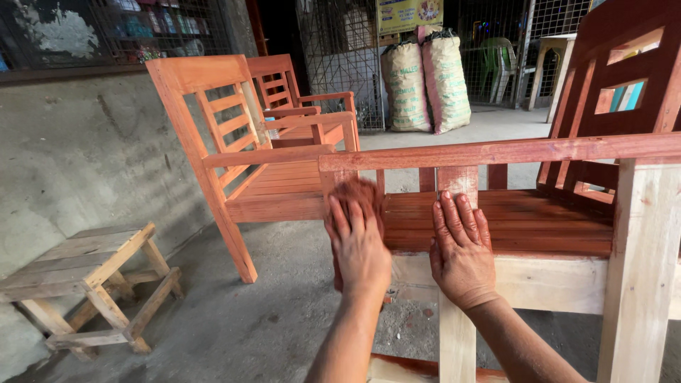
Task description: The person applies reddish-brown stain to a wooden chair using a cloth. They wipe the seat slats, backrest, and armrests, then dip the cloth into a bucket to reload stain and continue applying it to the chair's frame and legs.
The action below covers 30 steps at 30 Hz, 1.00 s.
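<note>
**At the chair's side rail: two hands on half-stained wood**

Nearest the camera, both forearms reach forward to an unfinished wooden armchair (525, 220). The left hand (358, 245) lies flat, fingers extended and together, pressing a reddish-brown stained cloth (358, 193) against the front leg just below the armrest; the cloth is pinned under the palm rather than gripped in a fist. The right hand (462, 252) rests open, fingers spread slightly, flat against a vertical slat (455, 333) beside it and holds nothing. Both hands carry stain. The armrest (511, 150) and seat boards are coloured red-brown, while the lower rail, slat and rear post (638, 269) remain pale bare wood.

To the left, on the concrete floor (269, 319), stands a low, rough, weathered stool (89, 276) against a grey wall (78, 156). Beyond it, two stained orange-red armchairs (234, 142) stand one behind the other. Farthest away, two filled sacks (425, 78) lean against a wire-mesh partition (340, 57), with a green plastic chair (500, 60) behind.
</note>
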Tool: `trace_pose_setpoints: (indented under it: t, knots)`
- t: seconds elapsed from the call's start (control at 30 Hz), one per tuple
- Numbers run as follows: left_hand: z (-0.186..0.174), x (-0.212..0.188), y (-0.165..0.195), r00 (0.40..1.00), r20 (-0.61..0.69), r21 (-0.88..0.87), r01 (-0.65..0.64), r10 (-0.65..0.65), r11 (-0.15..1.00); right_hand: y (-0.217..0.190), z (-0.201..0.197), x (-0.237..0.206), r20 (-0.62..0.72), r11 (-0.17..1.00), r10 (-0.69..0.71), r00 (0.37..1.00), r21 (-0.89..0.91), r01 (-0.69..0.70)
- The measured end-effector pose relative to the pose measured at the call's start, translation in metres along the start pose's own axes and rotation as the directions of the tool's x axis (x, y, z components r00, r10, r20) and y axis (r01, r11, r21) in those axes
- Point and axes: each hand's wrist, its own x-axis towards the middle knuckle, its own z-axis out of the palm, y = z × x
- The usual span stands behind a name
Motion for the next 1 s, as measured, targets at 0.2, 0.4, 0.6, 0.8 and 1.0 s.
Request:
trace_pose_setpoints:
  t: [0.2, 0.4, 0.6, 0.8, 1.0]
  knots:
    - [0.023, -0.083, -0.008, 0.995, 0.085, -0.053, 0.049, -0.045, 0.997, -0.003, -0.002, -0.005, -0.033, 1.000, -0.017, 0.999, 0.014, 0.017]
    - [0.029, -0.102, -0.010, 0.982, 0.153, -0.046, 0.117, -0.109, 0.992, -0.010, -0.003, -0.016, -0.038, 0.999, -0.025, 0.999, 0.020, 0.026]
    - [0.023, -0.056, -0.018, 0.997, 0.068, -0.004, -0.022, 0.022, 1.000, -0.010, 0.006, -0.015, -0.029, 1.000, -0.004, 1.000, 0.016, 0.004]
    - [0.026, 0.001, -0.007, 0.987, -0.097, 0.278, -0.097, 0.128, 0.956, -0.016, 0.016, -0.033, -0.049, 1.000, 0.010, 0.999, -0.003, -0.011]
    - [0.015, 0.031, 0.013, 0.975, 0.209, 0.369, -0.146, 0.071, 0.918, -0.014, 0.011, -0.028, -0.055, 1.000, 0.003, 0.998, 0.011, -0.002]
